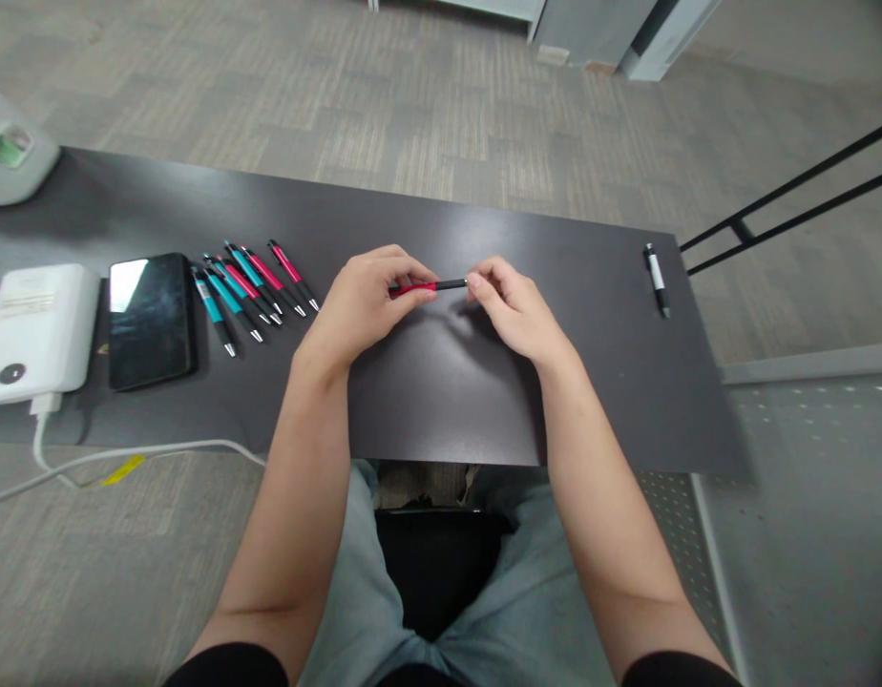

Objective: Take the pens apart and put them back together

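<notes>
From the head camera, looking down, we see a dark desk (441, 410) with a black phone (151, 324), which we take as our landmark. Well to the phone's right, a red-and-black pen (448, 284) is held between two bare hands. Its long axis runs crosswise, left to right, pointing away from the phone, with its narrow tip at the right end. Our left hand (362, 301), the nearer one to the phone, has thumb and fingers clamped on the red barrel; our right hand (516, 305), farther from the phone, pinches the tip. Just right of the phone lie loose teal and red pens (269, 279); just left, a white power bank (40, 329); far right, a white-and-black pen (656, 275).
</notes>
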Tool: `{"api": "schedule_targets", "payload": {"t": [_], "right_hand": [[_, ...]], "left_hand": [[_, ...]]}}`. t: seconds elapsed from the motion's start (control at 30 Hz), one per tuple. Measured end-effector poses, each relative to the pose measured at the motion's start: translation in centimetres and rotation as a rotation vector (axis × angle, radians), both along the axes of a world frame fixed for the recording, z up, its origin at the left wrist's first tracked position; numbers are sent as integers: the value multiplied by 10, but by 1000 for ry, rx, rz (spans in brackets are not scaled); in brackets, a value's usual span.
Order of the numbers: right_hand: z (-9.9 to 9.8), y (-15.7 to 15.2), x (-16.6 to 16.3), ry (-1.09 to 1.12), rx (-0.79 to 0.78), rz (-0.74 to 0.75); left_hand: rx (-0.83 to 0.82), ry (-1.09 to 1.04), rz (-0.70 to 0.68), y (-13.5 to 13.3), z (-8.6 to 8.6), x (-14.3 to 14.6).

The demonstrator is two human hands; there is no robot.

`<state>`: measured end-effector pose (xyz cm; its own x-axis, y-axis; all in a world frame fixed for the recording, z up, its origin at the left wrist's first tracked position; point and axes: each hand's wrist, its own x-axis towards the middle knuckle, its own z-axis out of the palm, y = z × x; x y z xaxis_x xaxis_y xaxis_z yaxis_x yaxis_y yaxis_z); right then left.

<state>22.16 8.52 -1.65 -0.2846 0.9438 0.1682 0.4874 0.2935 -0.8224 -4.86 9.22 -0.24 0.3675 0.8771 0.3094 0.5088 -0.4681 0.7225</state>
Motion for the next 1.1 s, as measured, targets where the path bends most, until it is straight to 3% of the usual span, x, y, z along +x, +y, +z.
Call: {"api": "schedule_targets", "payload": {"t": [0.37,0.57,0.77,0.93,1.1], "right_hand": [[6,-2,-3,-35,70,-87],[5,0,0,-66,83,-98],[4,0,-1,-48,96,-111],[5,-1,-1,-67,90,-108],[5,-1,0,-45,106,-132]], "left_hand": [[-105,-13,-1,-2,-6,2],[-10,1,43,-1,-2,4],[-147,18,7,0,-10,5],[-56,-4,32,-1,-5,5],[-90,20,-3,-1,-6,4]]}}
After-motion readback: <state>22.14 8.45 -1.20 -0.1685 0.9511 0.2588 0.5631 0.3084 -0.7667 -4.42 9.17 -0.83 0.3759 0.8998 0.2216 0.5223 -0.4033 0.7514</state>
